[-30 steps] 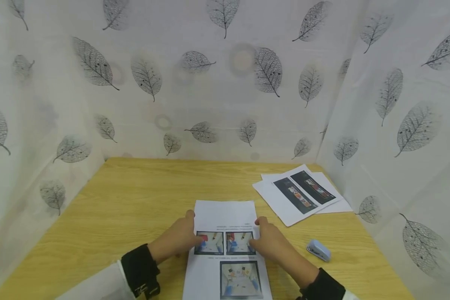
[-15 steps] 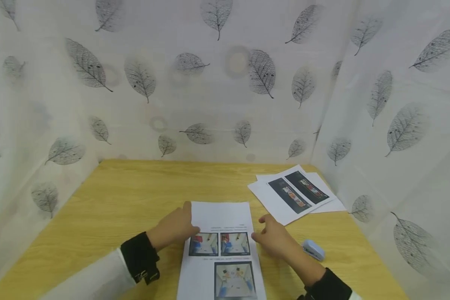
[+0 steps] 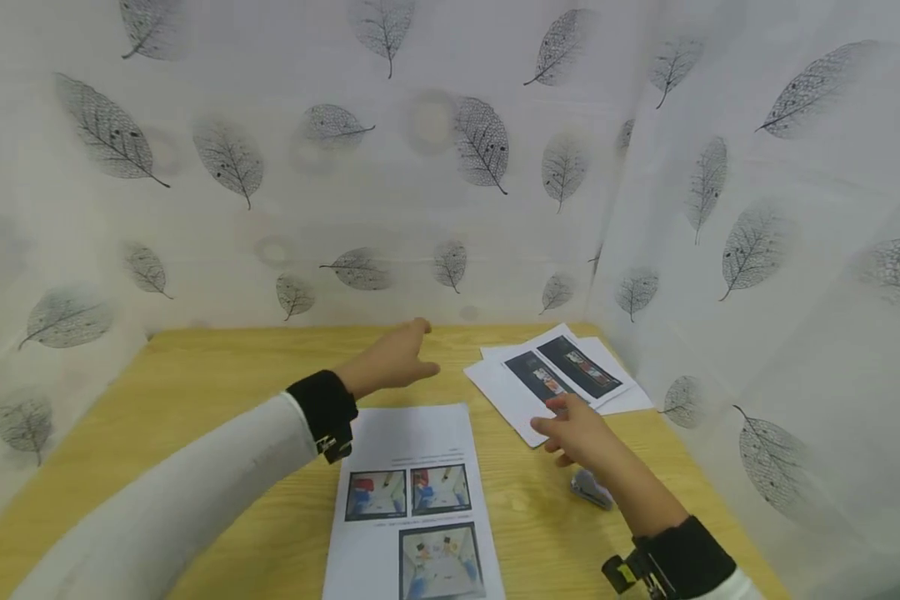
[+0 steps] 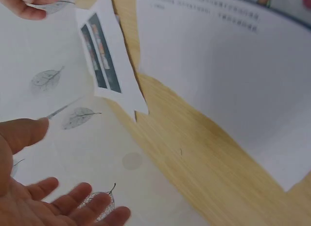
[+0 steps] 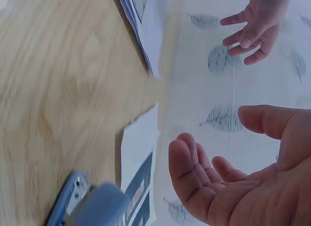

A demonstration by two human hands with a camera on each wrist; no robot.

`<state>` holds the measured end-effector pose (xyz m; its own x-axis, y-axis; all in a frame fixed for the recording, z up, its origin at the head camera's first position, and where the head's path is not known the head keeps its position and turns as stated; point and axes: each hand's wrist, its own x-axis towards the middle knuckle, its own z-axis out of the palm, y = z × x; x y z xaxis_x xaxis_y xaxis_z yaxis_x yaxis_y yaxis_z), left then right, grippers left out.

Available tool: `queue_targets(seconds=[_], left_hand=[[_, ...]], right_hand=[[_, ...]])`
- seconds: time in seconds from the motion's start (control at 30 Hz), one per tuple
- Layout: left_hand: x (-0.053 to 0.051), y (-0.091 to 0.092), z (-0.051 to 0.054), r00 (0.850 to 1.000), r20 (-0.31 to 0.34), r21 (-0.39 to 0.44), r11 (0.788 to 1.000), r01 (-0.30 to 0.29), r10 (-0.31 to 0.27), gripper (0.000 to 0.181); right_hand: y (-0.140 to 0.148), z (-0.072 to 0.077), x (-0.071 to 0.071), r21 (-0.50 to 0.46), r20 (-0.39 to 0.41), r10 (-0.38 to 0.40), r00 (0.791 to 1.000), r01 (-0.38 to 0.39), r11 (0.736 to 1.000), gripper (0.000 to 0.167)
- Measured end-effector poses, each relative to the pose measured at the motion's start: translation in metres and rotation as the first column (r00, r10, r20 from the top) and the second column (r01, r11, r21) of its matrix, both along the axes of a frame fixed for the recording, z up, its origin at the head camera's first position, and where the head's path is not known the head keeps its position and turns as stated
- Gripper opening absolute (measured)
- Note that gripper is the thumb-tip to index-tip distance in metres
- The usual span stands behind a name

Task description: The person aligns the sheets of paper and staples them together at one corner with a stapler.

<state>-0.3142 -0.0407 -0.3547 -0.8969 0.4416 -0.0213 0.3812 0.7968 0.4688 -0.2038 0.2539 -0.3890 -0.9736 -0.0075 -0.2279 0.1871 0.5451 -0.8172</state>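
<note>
My left hand [image 3: 392, 360] is raised over the far side of the table, past the top edge of a stack of printed paper [image 3: 375, 433]. Its fingers are extended and hold nothing, as the left wrist view also shows. The right hand [image 3: 581, 429] hovers near the loose printed sheets [image 3: 498, 398] at the right, with fingers loosely bent and nothing between them. Just below that hand lies a small light-blue stapler [image 3: 591, 490], partly covered by it in the head view. In the right wrist view the stapler [image 5: 99, 206] shows at the bottom.
A wooden table [image 3: 255, 367] bears the papers and stapler. White sheeting with a leaf pattern [image 3: 482, 143] rises behind it and along both sides.
Both hands have let go of the paper stack's edges. The left hand has moved up and away toward the far side; the right has lifted toward the loose sheets. The camera has turned right.
</note>
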Motion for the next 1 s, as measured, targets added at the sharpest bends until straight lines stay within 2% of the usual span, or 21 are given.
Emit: queue_targets(seconds=[0.07, 0.17, 0.3, 0.47, 0.63, 0.77, 0.87, 1.0], left_hand=[[-0.014, 0.01, -0.001, 0.999, -0.014, -0.027, 0.999, 0.034, -0.035, 0.077], [-0.033, 0.026, -0.007, 0.997, -0.019, -0.07, 0.995, 0.075, -0.076, 0.076], [-0.052, 0.05, -0.019, 0.996, 0.003, -0.084, 0.992, 0.089, -0.09, 0.076], [-0.065, 0.079, -0.029, 0.995, 0.047, -0.096, 0.992, 0.086, -0.082, 0.078], [-0.074, 0.101, -0.04, 0.992, 0.096, -0.11, 0.99, 0.09, -0.079, 0.08], [-0.085, 0.108, -0.054, 0.983, 0.181, -0.16, 0.985, 0.064, -0.034, 0.085], [-0.093, 0.111, -0.064, 0.972, 0.234, -0.208, 0.976, 0.056, -0.005, 0.085], [-0.094, 0.112, -0.064, 0.963, 0.265, -0.172, 0.981, 0.092, -0.044, 0.075]], right_hand=[[0.009, 0.003, -0.004, -0.032, 0.017, -0.02, 1.0, 0.021, 0.999, 0.066], [0.019, 0.003, -0.01, -0.062, 0.041, -0.069, 0.997, 0.071, 0.996, 0.07], [0.029, -0.004, -0.023, -0.09, 0.078, -0.145, 0.986, 0.152, 0.984, 0.077], [0.042, -0.014, -0.041, -0.126, 0.153, -0.234, 0.96, 0.254, 0.959, 0.086], [0.053, -0.02, -0.054, -0.156, 0.232, -0.281, 0.931, 0.321, 0.934, 0.078], [0.052, -0.025, -0.062, -0.166, 0.306, -0.329, 0.893, 0.39, 0.906, 0.08], [0.053, -0.028, -0.065, -0.17, 0.339, -0.348, 0.874, 0.421, 0.891, 0.08], [0.058, -0.029, -0.065, -0.179, 0.341, -0.381, 0.86, 0.457, 0.871, 0.078]])
